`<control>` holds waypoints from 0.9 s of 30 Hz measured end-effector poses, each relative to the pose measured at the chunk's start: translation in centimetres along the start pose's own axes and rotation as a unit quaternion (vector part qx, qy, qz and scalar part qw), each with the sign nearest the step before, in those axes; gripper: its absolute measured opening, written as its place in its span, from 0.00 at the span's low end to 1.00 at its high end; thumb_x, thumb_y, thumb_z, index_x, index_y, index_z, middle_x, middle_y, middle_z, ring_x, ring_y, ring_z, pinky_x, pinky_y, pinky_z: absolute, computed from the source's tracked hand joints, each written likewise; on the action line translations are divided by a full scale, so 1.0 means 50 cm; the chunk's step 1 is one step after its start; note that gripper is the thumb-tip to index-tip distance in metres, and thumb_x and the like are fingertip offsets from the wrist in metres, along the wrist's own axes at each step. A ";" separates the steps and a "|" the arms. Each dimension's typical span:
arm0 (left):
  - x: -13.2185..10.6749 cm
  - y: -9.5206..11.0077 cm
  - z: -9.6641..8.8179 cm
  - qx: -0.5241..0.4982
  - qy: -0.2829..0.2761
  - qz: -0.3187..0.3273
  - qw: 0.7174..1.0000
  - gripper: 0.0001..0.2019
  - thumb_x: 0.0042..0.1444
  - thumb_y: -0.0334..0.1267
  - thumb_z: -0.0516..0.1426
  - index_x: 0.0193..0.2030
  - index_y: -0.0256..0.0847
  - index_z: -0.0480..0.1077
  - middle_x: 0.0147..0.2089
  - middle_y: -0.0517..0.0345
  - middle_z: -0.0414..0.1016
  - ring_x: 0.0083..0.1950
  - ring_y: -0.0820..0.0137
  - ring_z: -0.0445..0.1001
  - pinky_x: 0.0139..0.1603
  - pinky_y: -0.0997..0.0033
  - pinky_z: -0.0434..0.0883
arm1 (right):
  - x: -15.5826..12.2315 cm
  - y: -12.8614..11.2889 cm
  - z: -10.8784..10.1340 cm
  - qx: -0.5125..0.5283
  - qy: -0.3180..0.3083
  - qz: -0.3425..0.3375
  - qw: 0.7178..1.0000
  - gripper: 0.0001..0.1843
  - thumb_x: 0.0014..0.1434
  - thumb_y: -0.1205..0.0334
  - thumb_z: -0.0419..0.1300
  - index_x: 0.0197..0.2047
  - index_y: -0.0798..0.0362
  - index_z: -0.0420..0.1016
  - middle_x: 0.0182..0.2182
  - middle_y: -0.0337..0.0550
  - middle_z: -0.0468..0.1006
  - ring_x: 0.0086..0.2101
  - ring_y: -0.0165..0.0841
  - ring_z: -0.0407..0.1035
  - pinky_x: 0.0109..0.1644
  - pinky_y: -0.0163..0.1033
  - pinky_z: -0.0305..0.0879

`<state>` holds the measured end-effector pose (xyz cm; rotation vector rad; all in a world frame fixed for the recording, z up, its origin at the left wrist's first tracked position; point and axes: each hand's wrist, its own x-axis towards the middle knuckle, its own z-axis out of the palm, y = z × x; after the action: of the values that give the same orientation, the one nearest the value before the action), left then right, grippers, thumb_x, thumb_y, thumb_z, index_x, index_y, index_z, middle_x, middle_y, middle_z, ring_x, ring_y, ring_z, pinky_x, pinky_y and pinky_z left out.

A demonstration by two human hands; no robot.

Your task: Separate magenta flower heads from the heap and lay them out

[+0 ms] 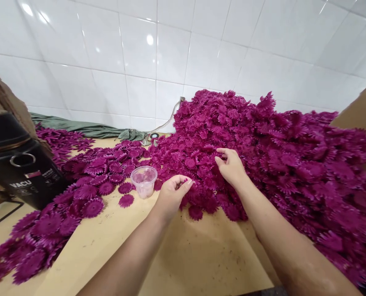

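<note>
My left hand (173, 193) is closed in a pinch just right of a clear plastic cup (143, 181). A speck of purple shows at its fingertips, too small to make out. My right hand (232, 166) is at the front slope of a large heap of purple artificial flower heads (219, 123). Its thumb and forefinger are apart, with nothing visible between them; whether they touch a flower I cannot tell. The cup stands upright and holds something whitish, blurred by its wall.
Flattened round purple flowers (87, 193) spread in a band on the left of the tan work surface (189, 255). A black vacuum bottle (19, 160) stands far left. Behind lie a green cloth (99, 128) and a cable (171, 119), against a white tiled wall (139, 49). Cardboard (360, 109) rises at right.
</note>
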<state>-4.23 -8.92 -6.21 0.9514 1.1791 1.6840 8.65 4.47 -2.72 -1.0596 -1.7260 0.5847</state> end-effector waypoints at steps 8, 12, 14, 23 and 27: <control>0.010 -0.014 -0.014 0.026 0.027 -0.002 0.999 0.24 0.37 0.57 0.60 0.17 0.38 0.57 0.17 0.69 0.54 0.21 0.79 0.53 0.23 0.77 0.53 | -0.132 -0.101 0.017 0.116 -0.318 -0.008 0.941 0.07 0.48 0.60 0.59 0.30 0.55 0.67 0.25 0.39 0.71 0.26 0.28 0.65 0.32 0.35 0.63; 0.008 -0.013 -0.012 -0.008 0.036 -0.024 0.999 0.26 0.37 0.61 0.57 0.17 0.38 0.57 0.17 0.67 0.57 0.22 0.78 0.56 0.25 0.76 0.57 | -0.150 -0.099 0.033 0.128 -0.341 0.028 0.931 0.04 0.46 0.66 0.58 0.26 0.55 0.64 0.20 0.33 0.66 0.22 0.25 0.61 0.28 0.32 0.59; 0.007 -0.011 -0.010 -0.017 0.032 -0.022 0.999 0.25 0.38 0.61 0.57 0.18 0.38 0.58 0.18 0.66 0.59 0.23 0.78 0.57 0.26 0.76 0.58 | -0.141 -0.092 0.038 0.124 -0.321 0.019 0.939 0.03 0.47 0.67 0.56 0.24 0.54 0.64 0.19 0.33 0.64 0.22 0.25 0.59 0.27 0.32 0.57; -0.007 0.004 -0.007 0.026 -0.002 0.062 0.998 0.10 0.48 0.42 0.57 0.23 0.38 0.65 0.26 0.61 0.68 0.31 0.75 0.65 0.37 0.73 0.63 | -0.043 -0.030 -0.007 0.096 -0.091 0.037 0.991 0.03 0.44 0.66 0.53 0.22 0.53 0.61 0.17 0.34 0.64 0.22 0.27 0.59 0.29 0.34 0.54; -0.013 0.004 0.003 0.004 -0.024 0.011 1.000 0.07 0.48 0.40 0.56 0.28 0.38 0.66 0.27 0.62 0.69 0.30 0.75 0.67 0.35 0.73 0.63 | -0.085 -0.058 -0.022 0.117 -0.298 0.000 0.947 0.05 0.44 0.62 0.56 0.25 0.54 0.65 0.20 0.36 0.66 0.24 0.28 0.60 0.29 0.34 0.58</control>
<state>-3.89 -9.51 -6.04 1.0080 1.1490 1.6641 9.09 -0.75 -2.16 -0.7531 -2.0991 1.1682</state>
